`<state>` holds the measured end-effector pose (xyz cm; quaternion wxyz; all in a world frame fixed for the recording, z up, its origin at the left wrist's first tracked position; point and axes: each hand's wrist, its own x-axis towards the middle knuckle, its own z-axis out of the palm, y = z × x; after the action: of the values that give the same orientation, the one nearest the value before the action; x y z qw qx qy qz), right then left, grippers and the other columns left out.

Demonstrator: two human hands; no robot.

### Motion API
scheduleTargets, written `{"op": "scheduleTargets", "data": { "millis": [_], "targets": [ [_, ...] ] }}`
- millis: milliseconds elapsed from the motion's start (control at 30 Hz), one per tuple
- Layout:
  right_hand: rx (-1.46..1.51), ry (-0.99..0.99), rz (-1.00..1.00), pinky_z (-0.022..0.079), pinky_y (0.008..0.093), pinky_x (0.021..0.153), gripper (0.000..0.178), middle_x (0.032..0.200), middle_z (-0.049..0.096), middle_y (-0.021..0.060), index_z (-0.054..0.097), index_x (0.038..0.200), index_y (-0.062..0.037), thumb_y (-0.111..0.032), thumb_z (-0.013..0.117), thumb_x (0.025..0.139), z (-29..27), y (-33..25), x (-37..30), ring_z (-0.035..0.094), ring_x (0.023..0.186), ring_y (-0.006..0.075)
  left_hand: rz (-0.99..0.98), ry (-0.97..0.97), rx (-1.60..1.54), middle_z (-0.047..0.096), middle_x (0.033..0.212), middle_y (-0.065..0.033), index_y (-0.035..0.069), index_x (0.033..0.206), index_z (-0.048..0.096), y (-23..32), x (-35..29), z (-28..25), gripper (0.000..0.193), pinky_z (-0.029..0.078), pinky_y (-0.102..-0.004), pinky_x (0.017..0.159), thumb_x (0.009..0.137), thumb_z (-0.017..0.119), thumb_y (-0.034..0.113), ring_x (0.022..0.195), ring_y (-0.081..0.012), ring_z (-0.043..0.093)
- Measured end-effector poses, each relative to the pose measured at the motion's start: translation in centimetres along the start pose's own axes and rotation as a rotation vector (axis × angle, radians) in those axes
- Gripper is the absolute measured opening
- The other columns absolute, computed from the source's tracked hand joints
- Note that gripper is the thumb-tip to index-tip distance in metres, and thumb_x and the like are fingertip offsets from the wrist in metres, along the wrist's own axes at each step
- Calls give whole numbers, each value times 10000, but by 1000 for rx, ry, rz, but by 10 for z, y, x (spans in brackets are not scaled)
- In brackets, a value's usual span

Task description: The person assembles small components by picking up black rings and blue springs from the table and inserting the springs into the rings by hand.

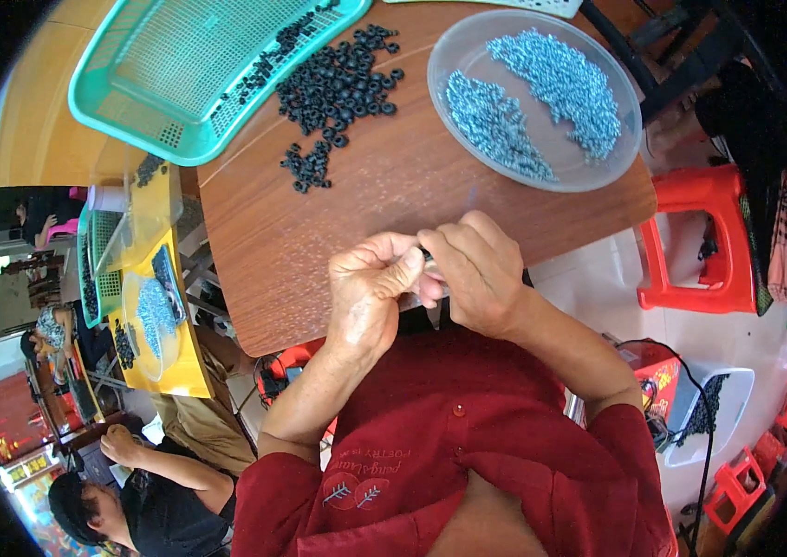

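My left hand (365, 292) and my right hand (479, 278) meet in front of my chest, over the near edge of the brown table (263, 269). Both are closed, fingertips pinched together around a small black part (427, 253) that the fingers mostly cover. Beyond them lies a loose pile of small black round parts (333, 88), some showing holes. At the far right, a clear round plastic tray (546, 116) holds two heaps of small shiny blue metallic pieces (565, 84).
A teal mesh basket (166, 84) with more black parts sits at the far left. Red plastic stools (704, 241) stand on the right. To the left, a person in black (170, 492) sits by a yellow table (191, 357) bearing similar parts. A white tub (714, 418) holds black pieces.
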<state>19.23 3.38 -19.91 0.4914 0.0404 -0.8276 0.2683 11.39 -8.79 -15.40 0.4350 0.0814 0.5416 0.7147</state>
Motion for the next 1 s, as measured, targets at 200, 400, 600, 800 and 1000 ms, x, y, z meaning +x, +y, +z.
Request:
{"op": "scheduleTargets", "data": {
  "millis": [200, 400, 600, 800, 1000],
  "targets": [
    [50, -52, 50, 445, 362, 568, 388, 873, 569, 167, 563, 1001, 74, -12, 662, 636, 4, 6, 7, 545, 684, 300, 128, -41, 174, 657, 807, -107, -81, 981, 624, 5, 7, -9, 187, 497, -244, 618, 878, 609, 74, 643, -125, 592],
    [-118, -17, -6, 443, 389, 620, 280, 804, 560, 139, 572, 927, 43, -24, 664, 671, -23, 33, 59, 542, 697, 303, 804, 234, 1294, 605, 770, -108, 9, 999, 637, 46, 55, -37, 242, 484, -328, 649, 769, 679, 70, 714, -231, 594],
    [-200, 164, 274, 469, 390, 625, 157, 756, 602, 148, 641, 866, -16, -57, 636, 714, -42, 82, 141, 590, 691, 323, 1028, 260, 1766, 554, 764, -120, 21, 941, 648, 56, 107, -54, 261, 466, -393, 652, 690, 701, 71, 743, -310, 561],
    [-512, 162, 197, 474, 494, 675, 161, 731, 601, 291, 597, 677, 81, -52, 515, 716, -59, 152, 220, 610, 728, 431, 1057, 171, 1929, 519, 767, -104, 51, 790, 588, 53, 123, -58, 194, 452, -397, 621, 657, 712, 121, 733, -288, 531],
    [-803, -29, 352, 470, 502, 698, 156, 755, 595, 314, 634, 785, 41, -20, 524, 693, -63, 252, 230, 611, 754, 436, 1019, 112, 1945, 513, 748, -97, 54, 747, 555, 56, 135, -59, 196, 446, -387, 608, 646, 710, 118, 726, -274, 529]
  ]
}}
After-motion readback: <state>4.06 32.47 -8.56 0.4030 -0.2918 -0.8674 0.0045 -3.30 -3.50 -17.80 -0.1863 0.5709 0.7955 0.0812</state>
